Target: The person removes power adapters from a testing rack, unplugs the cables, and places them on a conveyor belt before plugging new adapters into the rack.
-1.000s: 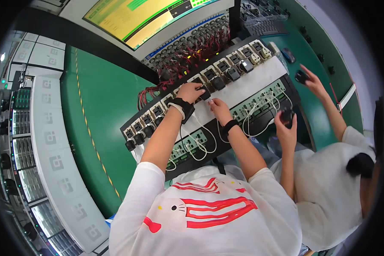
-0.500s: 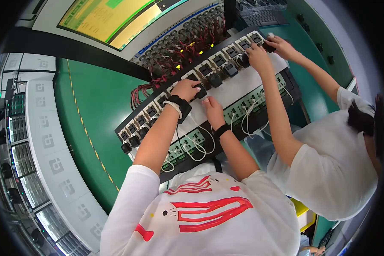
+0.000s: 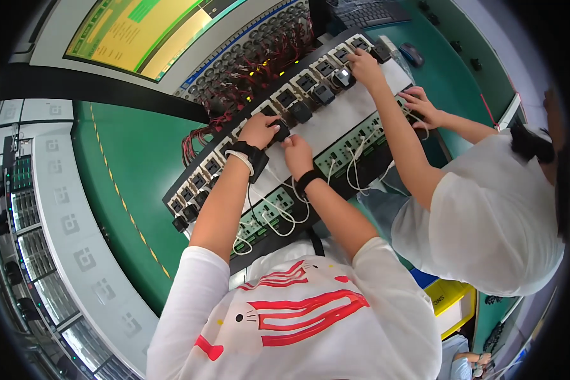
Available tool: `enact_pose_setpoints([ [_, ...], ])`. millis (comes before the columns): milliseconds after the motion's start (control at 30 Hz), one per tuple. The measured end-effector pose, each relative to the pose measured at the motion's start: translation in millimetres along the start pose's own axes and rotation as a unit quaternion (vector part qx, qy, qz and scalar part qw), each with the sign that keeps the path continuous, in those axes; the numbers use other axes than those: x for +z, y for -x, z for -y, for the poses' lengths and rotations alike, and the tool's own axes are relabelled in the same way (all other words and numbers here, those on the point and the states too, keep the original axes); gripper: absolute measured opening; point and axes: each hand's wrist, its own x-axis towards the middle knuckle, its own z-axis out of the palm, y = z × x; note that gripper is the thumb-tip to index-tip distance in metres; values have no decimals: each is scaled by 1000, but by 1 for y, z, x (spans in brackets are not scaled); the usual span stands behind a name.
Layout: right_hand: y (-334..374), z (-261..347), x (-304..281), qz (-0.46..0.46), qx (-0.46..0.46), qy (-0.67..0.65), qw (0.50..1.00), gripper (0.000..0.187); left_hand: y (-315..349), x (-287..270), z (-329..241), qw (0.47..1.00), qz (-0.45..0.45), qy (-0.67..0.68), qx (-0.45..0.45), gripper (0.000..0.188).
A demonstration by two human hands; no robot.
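Observation:
My left hand [image 3: 258, 131] is closed around a black power adapter [image 3: 278, 132] at a long strip of white-framed sockets [image 3: 286, 97]. A dark wristband and a pale band circle that wrist. Just below the adapter, my right hand [image 3: 297, 156] has its fingers pinched together at the adapter's lower end; whatever they hold is hidden. White cables [image 3: 289, 223] loop beneath it from a green port panel [image 3: 278, 201]. Further right along the strip sit more black adapters [image 3: 300, 112]. Smaller black plugs [image 3: 190, 212] stand at its left end.
At the right, a co-worker's left hand [image 3: 365, 67] touches the strip and the right hand [image 3: 424, 106] rests by the panel's end. Behind are bundled red wires [image 3: 240, 88] and a screen [image 3: 123, 38]. A mouse [image 3: 411, 56] and keyboard [image 3: 373, 14] lie far right.
My right hand has come closer to the adapter in my left hand. The co-worker's right hand has moved from the strip's far end down to the green panel. The whole view has shifted slightly.

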Motion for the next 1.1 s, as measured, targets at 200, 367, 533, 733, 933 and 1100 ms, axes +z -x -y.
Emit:
enact_pose_setpoints([
  [200, -2, 4, -6, 10, 7, 61, 998, 26, 0, 0, -2, 1000, -17, 7, 22, 33],
  [367, -19, -16, -68, -137, -229, 206, 941, 45, -2, -1, 0, 999, 16, 19, -48, 31],
  [533, 29, -21, -128, -218, -292, 622, 693, 49, 6, 0, -16, 999, 6, 15, -45, 32],
  [733, 44, -32, -132, -163, -281, 602, 729, 48, 16, -1, -16, 998, -16, 17, -59, 32],
  [933, 33, -44, -142, -106, -248, 580, 769, 48, 18, -5, -28, 996, -8, 36, -79, 33],
  [1100, 70, -60, -132, -56, -218, 560, 797, 48, 21, -5, -34, 997, -15, 26, -78, 33],
])
